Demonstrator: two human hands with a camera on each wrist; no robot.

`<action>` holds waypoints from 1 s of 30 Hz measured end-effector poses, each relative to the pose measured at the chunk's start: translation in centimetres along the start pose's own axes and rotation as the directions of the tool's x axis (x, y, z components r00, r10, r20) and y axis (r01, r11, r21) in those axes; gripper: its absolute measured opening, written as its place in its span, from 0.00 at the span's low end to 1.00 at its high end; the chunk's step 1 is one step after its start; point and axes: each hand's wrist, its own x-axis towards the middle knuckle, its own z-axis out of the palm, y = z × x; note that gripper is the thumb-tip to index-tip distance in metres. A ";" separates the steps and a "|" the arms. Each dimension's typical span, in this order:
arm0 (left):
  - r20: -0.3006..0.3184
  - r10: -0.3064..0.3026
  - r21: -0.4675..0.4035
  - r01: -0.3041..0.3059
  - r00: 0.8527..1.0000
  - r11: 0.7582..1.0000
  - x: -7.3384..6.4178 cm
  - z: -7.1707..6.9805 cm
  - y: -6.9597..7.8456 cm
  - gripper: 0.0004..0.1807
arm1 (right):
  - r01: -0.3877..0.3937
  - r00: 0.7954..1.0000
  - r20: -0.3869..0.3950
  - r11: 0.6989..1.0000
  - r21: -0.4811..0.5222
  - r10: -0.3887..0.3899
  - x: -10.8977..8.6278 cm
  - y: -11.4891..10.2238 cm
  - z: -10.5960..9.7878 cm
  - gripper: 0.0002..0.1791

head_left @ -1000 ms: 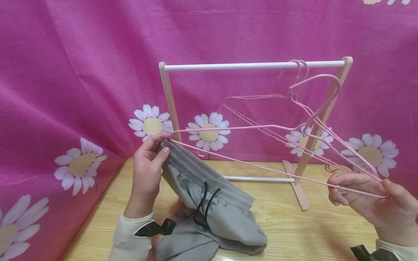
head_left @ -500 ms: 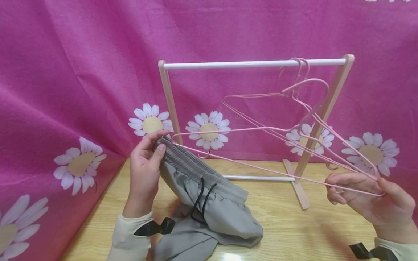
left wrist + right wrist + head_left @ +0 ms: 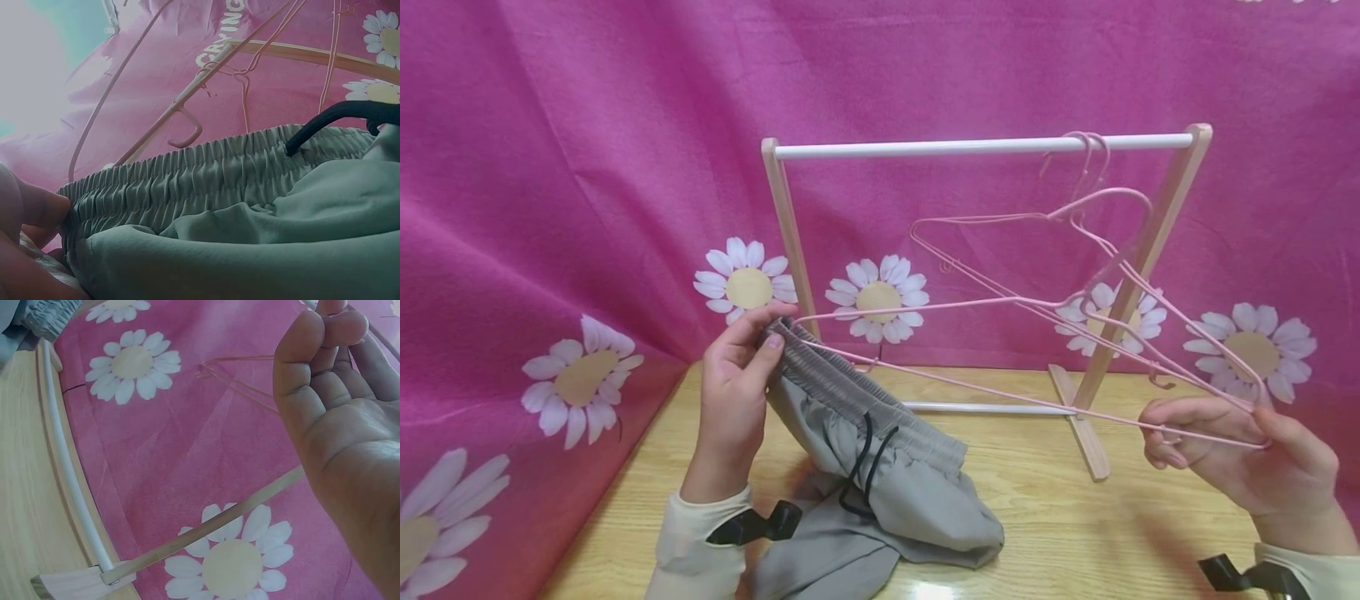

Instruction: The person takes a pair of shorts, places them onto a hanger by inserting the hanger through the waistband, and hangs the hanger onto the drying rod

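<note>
Your hands, apart: left hand (image 3: 733, 392), left of frame, pinching waistband of grey garment (image 3: 925, 504), lower centre; right hand (image 3: 1262, 462), lower right, gripping pink hanger (image 3: 970, 302), mid-frame. Worktop (image 3: 1075, 542) beneath. Behind: rack (image 3: 925, 149), two more hangers (image 3: 985, 220), upper right.

And L hand (image 3: 733, 387) is pinching, thumb (image 3: 767, 353) pressing opp. the fingers (image 3: 751, 323), L wrist (image 3: 718, 479) standing near-vert. from a cream sleeve (image 3: 688, 546)! R hand (image 3: 1251, 458) is holding well apart, palm (image 3: 1262, 482) showing, fingers curling, thumb pointing up-L, R wrist (image 3: 1303, 529) leaning inward.
</note>
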 end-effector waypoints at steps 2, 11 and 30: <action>0.002 0.001 0.009 -0.001 1.000 1.000 -0.1 0.0 0.0 0.17 | -0.015 1.000 -0.005 1.000 0.001 0.015 -0.3 0.3 -0.1 0.44; 0.008 -0.001 0.035 0.000 1.000 0.999 -0.2 0.4 0.2 0.17 | -0.012 1.000 -0.001 1.000 -0.008 0.012 -0.8 1.6 -0.5 0.46; 0.001 0.030 0.001 -0.030 1.000 1.000 -0.4 0.7 0.1 0.17 | -0.052 0.998 0.042 0.995 0.090 0.048 -1.9 3.3 -1.2 0.44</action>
